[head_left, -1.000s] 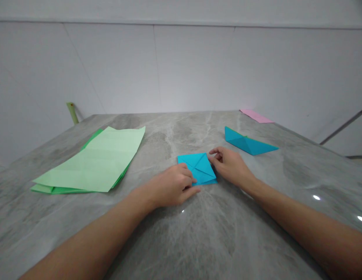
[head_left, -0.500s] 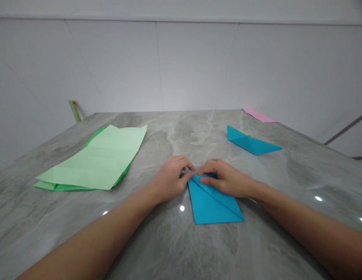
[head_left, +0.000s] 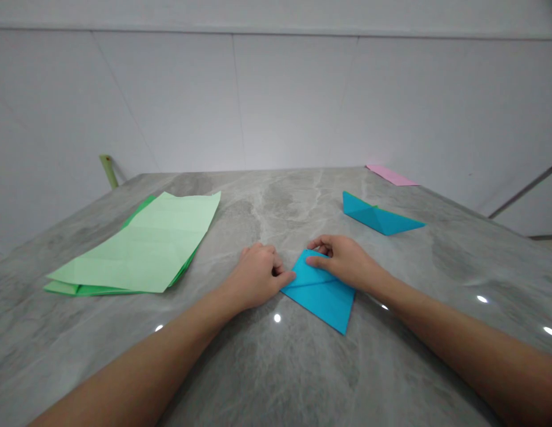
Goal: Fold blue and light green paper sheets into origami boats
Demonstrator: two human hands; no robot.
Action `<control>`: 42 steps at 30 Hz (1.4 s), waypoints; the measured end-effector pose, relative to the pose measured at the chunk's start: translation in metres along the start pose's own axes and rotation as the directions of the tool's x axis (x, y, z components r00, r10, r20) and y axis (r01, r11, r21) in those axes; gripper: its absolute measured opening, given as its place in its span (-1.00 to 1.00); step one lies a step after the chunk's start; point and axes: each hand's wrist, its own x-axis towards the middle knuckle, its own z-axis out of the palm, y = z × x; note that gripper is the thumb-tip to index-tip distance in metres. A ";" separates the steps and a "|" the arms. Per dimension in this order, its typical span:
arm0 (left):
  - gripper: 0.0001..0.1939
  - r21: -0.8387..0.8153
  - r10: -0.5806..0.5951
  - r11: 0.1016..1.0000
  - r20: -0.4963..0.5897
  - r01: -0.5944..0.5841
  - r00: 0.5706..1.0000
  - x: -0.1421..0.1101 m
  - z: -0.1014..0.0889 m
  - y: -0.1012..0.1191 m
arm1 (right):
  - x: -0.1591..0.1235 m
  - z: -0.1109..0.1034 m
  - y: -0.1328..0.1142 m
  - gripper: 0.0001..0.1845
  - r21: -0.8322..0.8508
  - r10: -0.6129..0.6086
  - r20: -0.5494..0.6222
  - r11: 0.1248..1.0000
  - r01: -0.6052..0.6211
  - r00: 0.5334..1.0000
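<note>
A folded sheet of blue paper (head_left: 322, 302) lies turned at an angle on the grey table, with a crease line running across it. My right hand (head_left: 344, 261) pinches its upper right edge, thumb on top and fingers behind. At the paper's left corner, the thumb of my left hand (head_left: 262, 276) rests on it. The other fingers of that hand are curled in, and their tips are partly hidden. Beyond my right hand stands a blue folded paper boat (head_left: 385, 220) with a thin green line along its top edge.
A pile of light and darker green paper sheets (head_left: 142, 243) lies to the left on the marbled table (head_left: 240, 367). At the far right edge is a piece of pink paper (head_left: 392, 175). A green strip-like object (head_left: 109, 172) shows past the table's far left edge, by the white wall.
The folded blue paper has turned clockwise, its near corner now pointing down to the right. My left fingers have curled in, and my right hand has shifted slightly up.
</note>
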 end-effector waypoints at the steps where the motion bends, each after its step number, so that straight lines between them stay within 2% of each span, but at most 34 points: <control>1: -0.72 -0.031 0.005 0.999 -0.003 -0.006 1.000 0.000 0.000 -0.001 | -0.001 0.001 0.000 -0.68 -0.003 -0.006 0.001 1.000 0.006 1.000; 4: -0.87 -0.138 0.031 0.990 -0.018 -0.033 0.999 0.001 0.001 -0.005 | -0.003 0.001 -0.004 -0.71 -0.004 -0.041 0.000 0.999 0.041 0.999; 6: -0.88 -0.166 0.040 0.985 -0.020 -0.043 0.999 0.002 0.001 -0.006 | -0.004 0.000 -0.007 -0.78 -0.031 -0.074 0.015 0.997 0.075 0.997; 9: -0.86 -0.151 0.031 0.988 0.001 -0.031 1.000 0.003 -0.001 -0.005 | -0.006 0.000 -0.011 -0.73 -0.101 -0.108 0.026 0.989 0.110 0.994; 16: -0.67 -0.098 0.153 0.985 0.097 -0.144 0.983 0.000 -0.007 -0.007 | -0.005 0.002 -0.012 -0.82 -0.101 -0.143 0.025 0.984 0.144 0.989; 22: -0.47 -0.061 0.136 0.990 0.096 -0.131 0.986 -0.004 -0.007 -0.005 | -0.003 0.000 -0.011 -0.84 -0.045 -0.155 0.041 0.987 0.157 0.987; 26: -0.45 -0.038 0.135 0.990 0.080 -0.133 0.988 -0.005 -0.007 -0.003 | -0.004 0.001 -0.012 -0.86 -0.058 -0.167 0.039 0.984 0.169 0.985; 30: -0.47 -0.052 0.183 0.983 0.117 -0.178 0.976 -0.004 -0.007 -0.002 | -0.003 0.003 -0.012 -0.88 -0.102 -0.203 -0.005 0.974 0.202 0.979; 35: -0.41 -0.109 0.229 0.970 0.116 -0.217 0.966 -0.001 -0.008 -0.003 | -0.001 0.003 -0.013 -0.86 -0.107 -0.200 0.024 0.974 0.201 0.980; 37: -0.45 -0.141 0.228 0.967 0.106 -0.212 0.968 0.000 -0.009 -0.004 | -0.001 0.004 -0.014 -0.85 -0.109 -0.203 0.023 0.973 0.204 0.979; 40: -0.68 -0.180 0.200 0.966 0.068 -0.186 0.977 0.000 -0.008 -0.003 | 0.000 0.005 -0.014 -0.84 -0.114 -0.207 0.021 0.971 0.208 0.978; 42: -0.71 -0.179 0.174 0.970 0.038 -0.164 0.984 0.000 -0.005 -0.002 | 0.000 0.005 -0.014 -0.84 -0.118 -0.208 0.020 0.971 0.209 0.978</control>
